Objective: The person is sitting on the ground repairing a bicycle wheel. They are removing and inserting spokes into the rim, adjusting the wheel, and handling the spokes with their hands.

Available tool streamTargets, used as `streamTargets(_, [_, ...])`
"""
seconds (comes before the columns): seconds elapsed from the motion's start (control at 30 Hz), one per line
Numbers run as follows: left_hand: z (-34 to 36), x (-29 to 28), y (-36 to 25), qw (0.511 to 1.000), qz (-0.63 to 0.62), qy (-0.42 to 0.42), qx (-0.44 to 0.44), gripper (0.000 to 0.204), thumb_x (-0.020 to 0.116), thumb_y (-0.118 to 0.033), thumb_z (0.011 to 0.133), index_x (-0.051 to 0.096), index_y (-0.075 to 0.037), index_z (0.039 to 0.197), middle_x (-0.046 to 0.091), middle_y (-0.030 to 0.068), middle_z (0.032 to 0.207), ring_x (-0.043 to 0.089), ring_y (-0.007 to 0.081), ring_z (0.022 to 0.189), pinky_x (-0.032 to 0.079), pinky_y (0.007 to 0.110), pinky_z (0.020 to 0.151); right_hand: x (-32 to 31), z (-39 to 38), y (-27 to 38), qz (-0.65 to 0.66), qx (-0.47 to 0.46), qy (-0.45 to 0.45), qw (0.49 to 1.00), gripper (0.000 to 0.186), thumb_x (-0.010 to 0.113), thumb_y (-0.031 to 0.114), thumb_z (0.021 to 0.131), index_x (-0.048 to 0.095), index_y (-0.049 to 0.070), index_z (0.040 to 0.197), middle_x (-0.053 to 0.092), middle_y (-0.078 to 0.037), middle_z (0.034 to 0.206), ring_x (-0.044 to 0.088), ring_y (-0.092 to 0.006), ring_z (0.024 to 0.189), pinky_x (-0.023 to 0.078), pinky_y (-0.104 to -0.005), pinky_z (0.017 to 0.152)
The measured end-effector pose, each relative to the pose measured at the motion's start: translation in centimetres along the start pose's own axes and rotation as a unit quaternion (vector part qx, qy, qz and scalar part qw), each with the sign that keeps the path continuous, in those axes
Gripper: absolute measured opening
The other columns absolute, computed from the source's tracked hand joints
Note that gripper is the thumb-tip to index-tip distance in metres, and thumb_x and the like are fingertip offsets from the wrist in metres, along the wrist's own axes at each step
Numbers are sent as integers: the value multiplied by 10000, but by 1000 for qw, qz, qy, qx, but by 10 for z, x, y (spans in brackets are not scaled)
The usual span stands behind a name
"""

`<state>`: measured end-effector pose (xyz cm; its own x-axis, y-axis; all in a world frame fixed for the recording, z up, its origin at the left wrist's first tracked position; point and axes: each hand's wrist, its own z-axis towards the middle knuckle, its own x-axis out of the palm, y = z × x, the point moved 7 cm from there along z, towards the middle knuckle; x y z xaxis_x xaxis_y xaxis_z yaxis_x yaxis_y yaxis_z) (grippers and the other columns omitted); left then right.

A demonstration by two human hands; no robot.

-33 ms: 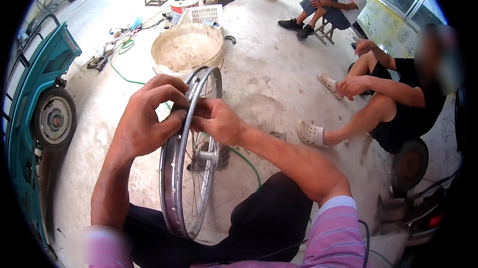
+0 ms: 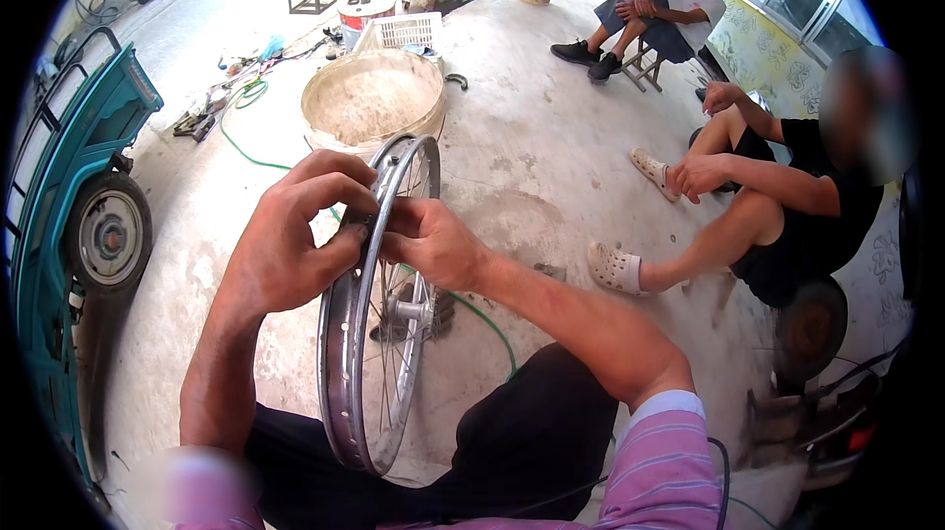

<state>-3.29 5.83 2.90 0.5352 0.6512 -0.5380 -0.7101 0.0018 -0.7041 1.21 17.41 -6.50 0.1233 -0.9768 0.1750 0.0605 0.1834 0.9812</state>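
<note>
Wheel [image 2: 411, 311] barely shifted, left hand [image 2: 285, 243] and right hand [image 2: 438, 247] in pinched grip on rim [image 2: 341, 363], stained floor [image 2: 551, 166], seated people [image 2: 812, 161]

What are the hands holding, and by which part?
A spoked wheel, by its upper rim: left hand on the outer side, right hand on the spoke side.

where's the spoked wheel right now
In the head view, the spoked wheel is just left of centre, its top between the left hand and the right hand, with the wide round tub just beyond it.
</note>
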Motion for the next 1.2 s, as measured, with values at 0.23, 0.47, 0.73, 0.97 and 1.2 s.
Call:
streamTargets(0.23, [0, -2, 1, 1000, 15, 6, 0, 123, 642, 18, 723, 668, 4, 842, 632, 141, 1090, 660, 266, 990, 535, 374, 878, 2, -1, -3, -20, -4, 11, 1000, 263, 610, 115, 979, 589, -1, 1214, 662, -33, 1024, 608, -98, 903, 512, -267, 837])
streamTargets(0.47, [-2, 0, -1, 999, 28, -1, 25, 168, 609, 36, 670, 643, 12, 833, 641, 126, 1059, 645, 260, 987, 513, 360, 868, 0, -1, -6, -14, 1, -1, 1000, 231, 609, 123, 977, 600, -7, 1168, 673, -33, 975, 613, -103, 901, 508, -273, 824])
streamTargets(0.73, [-4, -2, 0, 999, 45, -8, 23, 114, 700, -3, 737, 637, 3, 832, 647, 128, 1065, 643, 254, 997, 506, 355, 882, 4, 1, -4, 5, 6, 3, 1000, 180, 617, 106, 971, 625, -5, 1112, 663, -30, 917, 595, -98, 852, 502, -257, 796])
streamTargets(0.97, [0, 2, -4, 1000, 19, -16, -14, 134, 669, 41, 704, 644, 39, 835, 646, 141, 1045, 655, 276, 979, 514, 383, 893, 5, 0, 0, 20, -5, 18, 1000, 190, 613, 87, 967, 606, -30, 1116, 662, -55, 970, 603, -117, 873, 515, -283, 825])
streamTargets(1.2, [5, 5, -9, 999, 30, 3, 11, 175, 630, 54, 698, 658, 27, 869, 631, 158, 1072, 638, 293, 1018, 502, 376, 905, -2, -3, 4, -23, -14, 13, 1000, 186, 647, 120, 950, 622, -37, 1047, 647, -54, 875, 591, -120, 823, 501, -279, 775])
